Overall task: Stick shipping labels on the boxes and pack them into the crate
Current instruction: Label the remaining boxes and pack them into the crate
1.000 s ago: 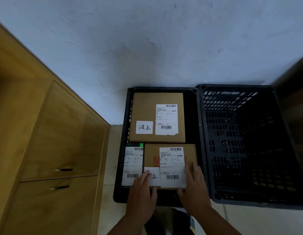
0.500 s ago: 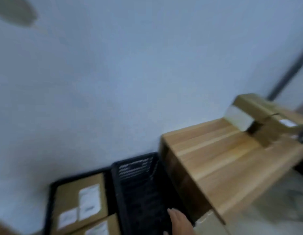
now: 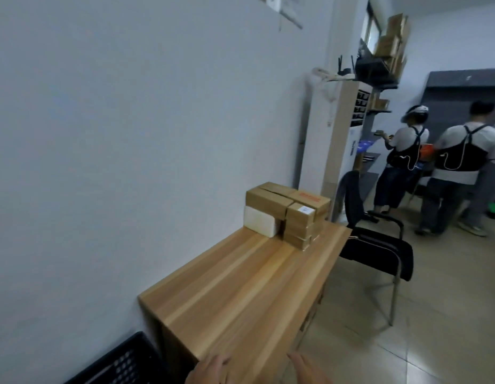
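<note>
Hands [image 3: 210, 370] [image 3: 307, 368] have left the crate [image 3: 121, 364]; boxes [image 3: 293, 214] stand well beyond them.

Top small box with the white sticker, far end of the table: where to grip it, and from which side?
Probably from above on the near side. The box tops a small stack; its top and near face are free, while bigger cartons crowd its left and rear. Grip the near end, thumb on the face, fingers over the top, and draw it clear.
</note>
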`<move>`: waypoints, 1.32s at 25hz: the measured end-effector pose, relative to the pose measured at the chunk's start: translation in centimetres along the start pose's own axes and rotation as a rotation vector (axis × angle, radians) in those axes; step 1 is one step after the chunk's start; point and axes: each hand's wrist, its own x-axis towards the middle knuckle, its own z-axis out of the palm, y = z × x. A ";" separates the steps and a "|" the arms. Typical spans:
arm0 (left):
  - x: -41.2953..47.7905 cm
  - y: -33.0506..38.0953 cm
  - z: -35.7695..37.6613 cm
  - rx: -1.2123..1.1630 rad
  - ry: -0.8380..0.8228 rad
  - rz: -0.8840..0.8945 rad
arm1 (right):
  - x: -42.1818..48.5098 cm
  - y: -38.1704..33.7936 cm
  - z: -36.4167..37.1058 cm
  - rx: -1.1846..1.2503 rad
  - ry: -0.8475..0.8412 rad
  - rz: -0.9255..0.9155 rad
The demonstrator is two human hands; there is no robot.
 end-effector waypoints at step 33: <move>65.6 28.4 28.6 -0.122 0.252 -0.409 | 68.6 37.7 -15.0 0.139 0.037 -0.122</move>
